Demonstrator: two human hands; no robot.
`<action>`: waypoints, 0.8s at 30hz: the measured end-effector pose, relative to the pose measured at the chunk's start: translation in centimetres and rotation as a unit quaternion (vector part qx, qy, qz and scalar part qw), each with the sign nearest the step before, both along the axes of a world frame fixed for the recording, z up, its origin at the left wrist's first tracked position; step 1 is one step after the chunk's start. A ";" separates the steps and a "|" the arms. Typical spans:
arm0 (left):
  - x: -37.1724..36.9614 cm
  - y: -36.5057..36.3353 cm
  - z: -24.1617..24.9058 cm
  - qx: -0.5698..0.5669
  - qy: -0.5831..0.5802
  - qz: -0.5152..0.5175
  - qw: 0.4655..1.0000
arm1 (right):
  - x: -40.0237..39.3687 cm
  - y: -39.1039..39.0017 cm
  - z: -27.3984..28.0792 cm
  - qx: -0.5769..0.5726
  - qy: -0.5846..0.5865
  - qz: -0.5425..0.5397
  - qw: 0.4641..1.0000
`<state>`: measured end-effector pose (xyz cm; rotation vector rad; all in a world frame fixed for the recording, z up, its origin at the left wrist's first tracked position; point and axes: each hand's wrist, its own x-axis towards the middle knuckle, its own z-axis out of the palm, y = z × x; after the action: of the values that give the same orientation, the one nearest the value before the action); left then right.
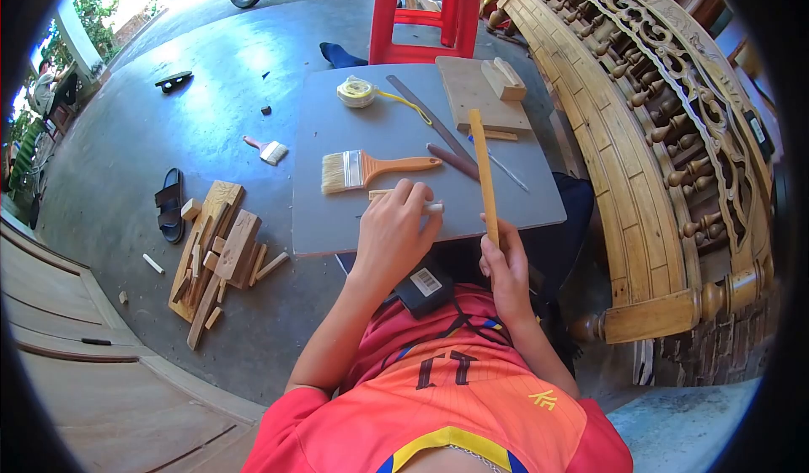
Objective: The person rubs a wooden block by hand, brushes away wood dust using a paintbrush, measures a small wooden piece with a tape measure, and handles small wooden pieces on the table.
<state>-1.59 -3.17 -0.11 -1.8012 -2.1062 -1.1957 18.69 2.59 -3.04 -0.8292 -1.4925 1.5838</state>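
Note:
My right hand (pixel 506 267) grips the lower end of a long, narrow yellow wooden strip (pixel 483 170), which points up over the grey board table (pixel 337 233). My left hand (pixel 398 224) is closed low over the table's near edge, its fingertips largely hidden. A pale round stick (pixel 433 208) shows at its right side and a small wood piece (pixel 379 193) at its left; I cannot tell which of them it holds. Just beyond lies a wide paintbrush (pixel 371 168) with an orange handle. A brown tapered piece (pixel 452 160) and a thin pointed tool (pixel 510 172) lie near the strip.
A tape measure (pixel 356 92), a metal ruler (pixel 425 112) and a wooden board (pixel 463 94) with a block (pixel 504 80) sit farther back. Wood offcuts (pixel 236 250), a sandal (pixel 169 205) and a small brush (pixel 270 150) lie left on the floor. A carved wooden bench (pixel 607 178) stands right, a red stool (pixel 425 48) behind.

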 end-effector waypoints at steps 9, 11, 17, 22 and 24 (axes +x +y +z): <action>1.7 3.0 0.0 0.045 0.036 -0.041 0.997 | 0.0 0.1 0.3 -0.001 0.026 -0.013 1.000; 1.9 3.6 -0.5 0.068 0.043 -0.043 0.996 | -0.1 0.1 0.4 0.010 0.018 -0.021 1.000; 2.4 4.2 -0.8 0.074 0.038 -0.032 0.996 | -0.1 0.0 0.5 0.019 -0.010 -0.014 1.000; 2.3 4.8 -0.8 0.089 0.032 -0.045 0.995 | -0.1 0.0 0.6 0.015 0.001 -0.018 1.000; 2.2 4.9 -0.7 0.091 0.028 -0.053 0.994 | -0.2 0.0 0.6 0.006 0.018 -0.022 1.000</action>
<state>0.65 1.71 -0.85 -1.8600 -1.8262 -1.3001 18.51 2.64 -2.45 -0.8164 -1.4471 1.5478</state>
